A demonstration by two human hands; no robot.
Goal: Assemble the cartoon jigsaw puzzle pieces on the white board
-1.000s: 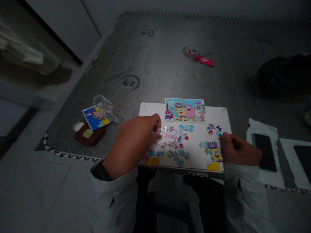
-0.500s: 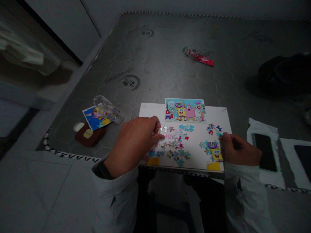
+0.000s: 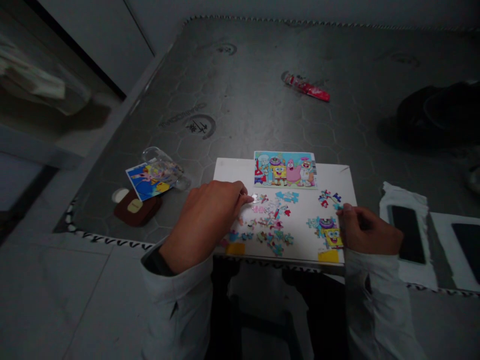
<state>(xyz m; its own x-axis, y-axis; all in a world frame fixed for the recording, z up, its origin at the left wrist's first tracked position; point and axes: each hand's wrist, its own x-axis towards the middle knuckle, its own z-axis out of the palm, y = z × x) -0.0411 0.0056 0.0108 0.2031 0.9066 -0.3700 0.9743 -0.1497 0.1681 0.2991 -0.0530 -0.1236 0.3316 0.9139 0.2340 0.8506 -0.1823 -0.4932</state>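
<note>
Loose jigsaw pieces (image 3: 276, 237) lie scattered over a white board (image 3: 232, 170). My left hand (image 3: 210, 215) reaches over the board's left side, thumb and index finger pinched together at a small puzzle piece that they mostly hide. Just right of those fingertips lie pale pieces (image 3: 258, 209). At the board's right edge, my right hand (image 3: 369, 230) is closed, pinching a teal puzzle piece (image 3: 338, 206). Beside it is a joined section with a yellow cartoon face (image 3: 332, 237). A picture card (image 3: 285, 170) of cartoon figures rests along the board's far edge.
Left of the board are a clear plastic bag (image 3: 161, 162), a blue card (image 3: 144, 185) and a brown case (image 3: 137, 210). A phone (image 3: 407, 232) lies on white paper at right. Farther back are a red packet (image 3: 307, 89) and a dark bag (image 3: 438, 117).
My left thumb and index finger have come together, covering the small piece that showed between them. My right hand stays in place, holding the teal piece.
</note>
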